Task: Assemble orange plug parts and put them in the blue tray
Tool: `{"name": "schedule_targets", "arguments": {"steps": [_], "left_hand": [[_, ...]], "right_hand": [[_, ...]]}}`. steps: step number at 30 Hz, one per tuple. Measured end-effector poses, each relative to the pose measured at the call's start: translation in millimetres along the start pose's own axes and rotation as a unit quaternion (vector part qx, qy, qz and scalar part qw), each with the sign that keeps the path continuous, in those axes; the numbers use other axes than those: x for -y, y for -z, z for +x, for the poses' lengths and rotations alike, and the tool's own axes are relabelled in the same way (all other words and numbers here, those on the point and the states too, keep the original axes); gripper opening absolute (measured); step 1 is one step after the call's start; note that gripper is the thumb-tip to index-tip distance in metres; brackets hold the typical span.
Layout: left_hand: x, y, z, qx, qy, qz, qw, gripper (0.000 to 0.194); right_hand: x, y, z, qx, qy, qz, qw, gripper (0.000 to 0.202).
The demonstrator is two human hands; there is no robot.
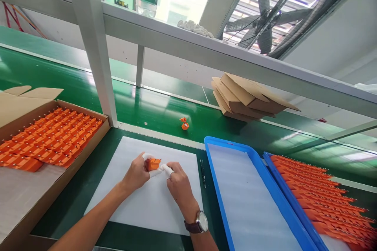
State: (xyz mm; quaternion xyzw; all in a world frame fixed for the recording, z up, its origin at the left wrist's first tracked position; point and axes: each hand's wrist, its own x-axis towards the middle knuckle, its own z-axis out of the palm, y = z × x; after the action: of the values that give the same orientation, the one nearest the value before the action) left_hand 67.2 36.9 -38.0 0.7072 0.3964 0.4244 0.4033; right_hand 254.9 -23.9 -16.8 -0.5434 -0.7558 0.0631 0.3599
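Above a white sheet [135,204], my left hand [138,172] grips a small orange plastic part [153,164] between thumb and fingers. White finger cots cover some fingertips of both hands. Just to the right, my right hand [179,186] is closed in a pinch, its fingertips close to the orange part. Something small and white shows at those fingertips; whether it is a separate piece or a finger cot, I cannot tell. A watch sits on the right wrist. Beside the sheet lies a thin dark tool like tweezers [203,173].
At left, a cardboard box [85,149] holds rows of orange parts. A blue tray [216,188] lined with white stands at right, next to another blue tray [312,232] of orange parts. One orange piece [185,124] lies beyond the sheet. Folded cardboard [244,100] and a metal frame [92,47] stand behind.
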Motion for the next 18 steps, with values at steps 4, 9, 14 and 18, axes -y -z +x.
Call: {"name": "schedule_targets", "arguments": {"steps": [4,9,14,18], "left_hand": [[-1.4,-1.7,-1.1,0.009,0.012,0.008,1.000,0.033],[-4.3,-0.4,-1.0,0.017,0.007,0.034,0.999,0.024],[-8.4,4.4,-0.5,0.024,-0.009,0.057,0.998,0.024],[-7.7,3.0,-1.8,0.048,-0.063,0.137,0.987,0.018]], "right_hand": [[4.7,9.7,-0.7,-0.017,-0.011,0.008,1.000,0.039],[16.5,7.0,1.9,0.011,0.028,0.047,0.998,0.044],[-5.9,11.9,10.6,0.089,-0.082,-0.081,0.989,0.039],[-8.2,35.4,26.3,0.113,-0.092,-0.092,0.985,0.025]]}}
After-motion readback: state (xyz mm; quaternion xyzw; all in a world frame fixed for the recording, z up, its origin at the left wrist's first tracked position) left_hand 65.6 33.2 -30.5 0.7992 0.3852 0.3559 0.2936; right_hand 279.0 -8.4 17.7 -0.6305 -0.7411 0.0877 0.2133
